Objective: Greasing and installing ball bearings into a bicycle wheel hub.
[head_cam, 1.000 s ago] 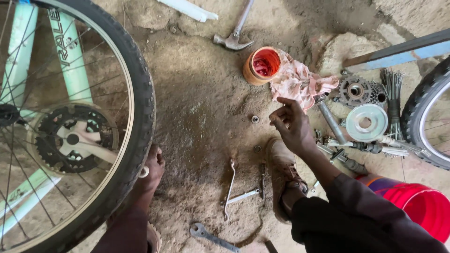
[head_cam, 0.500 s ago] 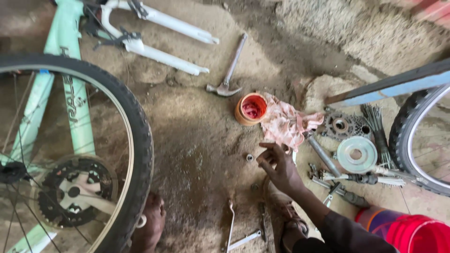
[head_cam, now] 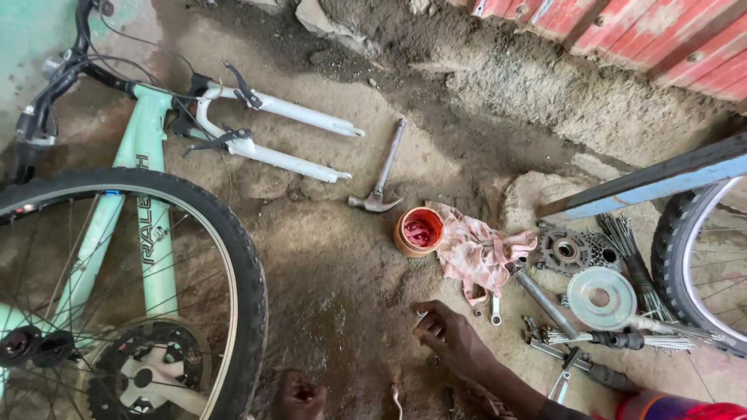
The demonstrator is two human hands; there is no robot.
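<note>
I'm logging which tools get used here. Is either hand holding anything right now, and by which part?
The right hand pinches something small and pale at its fingertips, too small to identify. The left hand is curled at the picture's bottom edge; its grip cannot be told.

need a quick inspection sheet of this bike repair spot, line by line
surface: bare dirt ground, uneven.
job's things: small metal parts on the dirt at the right hand.
clutter: hammer, orange tub, pink rag, sprockets, disc, loose spokes, wrench.
hands: right hand reaching down to the parts; left hand by the tyre, grip unclear.
cables: brake cables at the handlebar.
surroundings: mint bicycle frame, white fork, wheel, red wall.
</note>
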